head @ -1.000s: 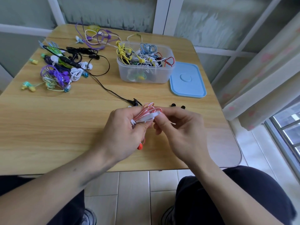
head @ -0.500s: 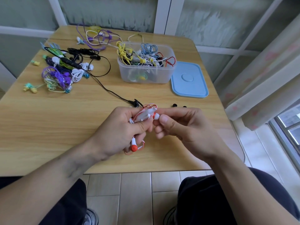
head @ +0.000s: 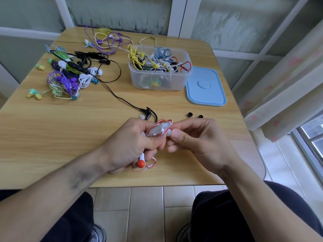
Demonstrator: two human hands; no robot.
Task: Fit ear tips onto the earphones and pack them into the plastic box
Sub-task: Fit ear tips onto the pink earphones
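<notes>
While the left hand (head: 129, 145) clutches the coiled red-and-white earphones (head: 158, 129), the right hand (head: 195, 140) pinches its white earbud (head: 168, 132).

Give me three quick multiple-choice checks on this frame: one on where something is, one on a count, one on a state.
1. Where does the blue lid lie?
A. on the plastic box
B. on the table right of the box
C. on the floor

2. How many loose black ear tips lie just beyond the right hand?
A. two
B. five
C. none

3. What state is the plastic box in?
A. shut
B. open and empty
C. open, holding earphones

Answers: 1 B, the lid lies flat beside the box; 2 A, a pair shows there; 3 C, coloured cables fill it.
</notes>
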